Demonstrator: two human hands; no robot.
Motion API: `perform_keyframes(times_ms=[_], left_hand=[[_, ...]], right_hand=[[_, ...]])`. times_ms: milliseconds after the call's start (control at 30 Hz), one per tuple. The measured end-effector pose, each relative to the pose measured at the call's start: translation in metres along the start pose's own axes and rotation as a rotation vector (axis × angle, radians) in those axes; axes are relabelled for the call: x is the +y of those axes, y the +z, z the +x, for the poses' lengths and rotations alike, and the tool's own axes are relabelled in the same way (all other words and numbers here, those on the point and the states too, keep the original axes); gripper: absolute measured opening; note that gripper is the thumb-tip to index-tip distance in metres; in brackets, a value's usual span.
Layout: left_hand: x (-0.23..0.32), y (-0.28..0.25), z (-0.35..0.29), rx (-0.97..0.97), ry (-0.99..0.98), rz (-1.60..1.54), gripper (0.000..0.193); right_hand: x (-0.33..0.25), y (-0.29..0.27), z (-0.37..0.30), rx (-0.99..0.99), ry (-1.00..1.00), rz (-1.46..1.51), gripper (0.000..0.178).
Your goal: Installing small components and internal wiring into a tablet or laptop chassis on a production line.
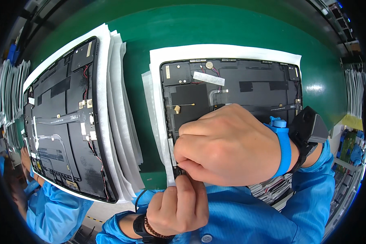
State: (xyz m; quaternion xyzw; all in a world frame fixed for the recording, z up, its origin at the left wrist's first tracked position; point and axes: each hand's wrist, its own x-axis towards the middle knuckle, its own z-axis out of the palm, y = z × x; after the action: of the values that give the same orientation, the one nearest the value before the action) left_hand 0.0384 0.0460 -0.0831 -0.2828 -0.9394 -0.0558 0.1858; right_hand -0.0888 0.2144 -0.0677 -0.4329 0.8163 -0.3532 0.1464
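Observation:
An opened black tablet housing (256, 73) lies inside up on a white sheet (227, 51) in front of me. Both hands meet at its near left corner. My right hand (227, 146) is bent over the housing, thumb and fingers pinched at that corner. Just below it, my left hand (179, 205) has its fingers curled, with the fingertips against the same edge. Whatever sits between the fingertips is hidden. A strip of pale tape (208, 78), a round silver part (209, 65) and thin wires show on the housing's far side. A small tan foam piece (177, 109) lies left of my right hand.
A second black housing (65, 118) rests on a thick stack of white sheets (120, 105) to the left. Beyond it, a co-worker's blue sleeve (55, 209) reaches in. The bench top is green (232, 24). More stacked sheets (356, 93) stand at the far right.

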Motion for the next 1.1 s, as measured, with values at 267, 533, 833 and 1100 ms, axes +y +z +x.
perform_keyframes(times_ms=[267, 533, 833, 1100], left_hand=[[-0.0007, 0.0010, -0.0004, 0.009, -0.004, 0.003, 0.012], [-0.0007, 0.0013, -0.0018, 0.003, -0.006, -0.015, 0.009], [-0.0010, -0.0002, -0.0005, -0.019, -0.025, -0.051, 0.005], [0.0007, 0.0014, 0.0002, 0.002, -0.036, -0.056, 0.007]], right_hand=[[-0.0019, 0.0026, 0.0010, 0.020, 0.020, -0.023, 0.014], [-0.0017, 0.0030, 0.0017, 0.031, 0.017, -0.002, 0.015], [-0.0044, 0.0062, 0.0007, 0.016, 0.019, -0.070, 0.016], [-0.0046, 0.0034, 0.0007, 0.014, 0.034, -0.069, 0.015]])
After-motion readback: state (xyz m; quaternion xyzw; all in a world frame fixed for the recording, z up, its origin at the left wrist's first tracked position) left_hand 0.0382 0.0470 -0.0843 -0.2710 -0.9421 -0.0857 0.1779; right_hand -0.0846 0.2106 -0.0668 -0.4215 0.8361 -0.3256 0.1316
